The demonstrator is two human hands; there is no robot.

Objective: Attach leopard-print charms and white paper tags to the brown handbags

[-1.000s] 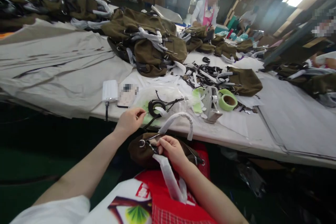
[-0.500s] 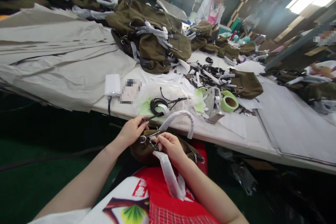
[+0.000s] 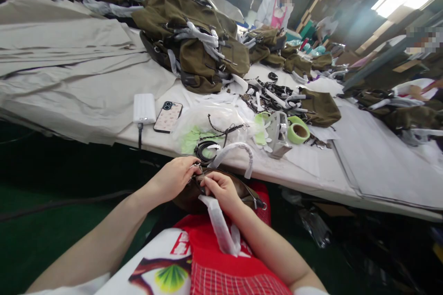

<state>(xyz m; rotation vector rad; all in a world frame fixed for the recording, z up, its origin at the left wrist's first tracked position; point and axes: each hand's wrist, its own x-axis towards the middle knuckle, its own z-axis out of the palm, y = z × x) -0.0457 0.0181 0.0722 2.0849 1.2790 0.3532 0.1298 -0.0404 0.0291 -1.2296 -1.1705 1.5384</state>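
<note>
An olive-brown bag (image 3: 185, 200) lies on my lap against the table edge, a white-wrapped handle (image 3: 221, 230) hanging toward me and another wrapped handle (image 3: 238, 146) arching over the table. My left hand (image 3: 176, 175) is closed at the bag's near top, pinching a small metal clip (image 3: 198, 164) on the end of a black strap. The strap's coil (image 3: 204, 151) rests just beyond those fingers. My right hand (image 3: 219, 189) is closed beside it, thumb and finger pinched at the bag's metal fittings. What exactly sits between the right fingertips is hidden.
On the table are a white power bank (image 3: 144, 108) with a cable, a phone (image 3: 168, 116), a plastic bag (image 3: 218, 120), a tape dispenser (image 3: 279, 136) and green tape (image 3: 298, 130). Olive bags (image 3: 200, 62) pile up behind. A co-worker (image 3: 277, 9) stands farther back.
My left hand has moved right and slightly down, from holding the black strap near its coil to the clip close to my right hand. The view has shifted slightly.
</note>
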